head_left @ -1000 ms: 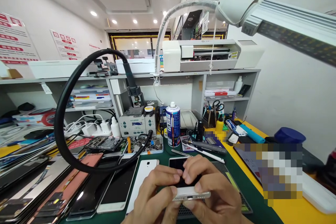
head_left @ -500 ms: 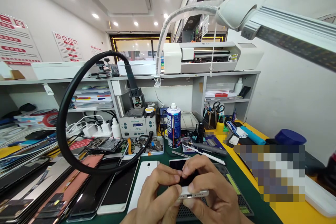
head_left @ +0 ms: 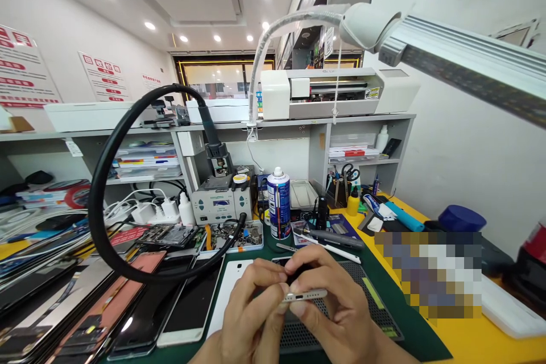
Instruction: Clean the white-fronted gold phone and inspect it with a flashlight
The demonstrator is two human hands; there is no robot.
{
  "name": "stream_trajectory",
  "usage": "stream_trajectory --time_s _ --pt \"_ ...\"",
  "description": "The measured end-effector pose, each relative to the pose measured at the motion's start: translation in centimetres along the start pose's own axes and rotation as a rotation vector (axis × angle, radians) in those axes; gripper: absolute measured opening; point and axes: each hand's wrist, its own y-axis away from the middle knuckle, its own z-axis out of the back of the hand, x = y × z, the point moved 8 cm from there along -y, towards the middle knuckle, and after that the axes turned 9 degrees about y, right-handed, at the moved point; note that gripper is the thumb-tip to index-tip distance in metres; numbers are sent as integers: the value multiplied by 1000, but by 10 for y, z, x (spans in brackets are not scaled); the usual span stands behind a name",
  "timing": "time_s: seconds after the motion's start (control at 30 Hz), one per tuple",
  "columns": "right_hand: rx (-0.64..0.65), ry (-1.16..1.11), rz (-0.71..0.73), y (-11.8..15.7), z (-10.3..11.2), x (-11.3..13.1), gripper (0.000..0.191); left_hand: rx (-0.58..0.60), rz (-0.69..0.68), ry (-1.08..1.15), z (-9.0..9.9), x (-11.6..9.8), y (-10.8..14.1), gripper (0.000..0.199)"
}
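Note:
Both my hands grip a silver smartphone over the workbench, its bottom edge with the charging port and speaker holes turned towards me. My left hand pinches the phone's left end between thumb and fingers. On the other side, my right hand wraps round the right part, its thumb below and fingers on top. The fingers of both hands meet over the upper face, which they mostly hide. Below lies a dark perforated work plate on a green mat. A white phone back lies beside my left hand.
At the left lie several phones and screens, among them a white-framed phone. A black hose loops from the hot-air station. A spray can stands behind my hands. A lamp overhangs the right side.
My hands and the phone have shifted slightly left and up in the view, and the phone's edge tilts a little differently. The whole scene has moved slightly left as well.

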Motion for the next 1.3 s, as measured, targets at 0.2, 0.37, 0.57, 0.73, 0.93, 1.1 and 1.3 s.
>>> stream_trajectory --time_s 0.2,0.37,0.57,0.73,0.93,1.1,1.3 --pt "-32 -19 -27 0 -1 -3 25 -31 36 70 -2 9 3 29" --pt "-43 -37 -57 2 -2 -10 26 -17 39 66 -3 12 6 32" --pt "-16 -26 -15 3 -2 -9 23 -22 70 65 -3 15 9 39" --pt "40 -15 -51 4 -3 -10 20 -32 72 45 -1 16 12 38" --pt "66 -26 -55 3 -6 -12 28 -27 107 5 -2 20 16 40" --pt "35 -86 -138 4 -4 -23 23 -57 148 -16 0 23 14 50" --pt "22 -196 -301 5 -6 -37 12 -61 196 -102 1 22 3 39"
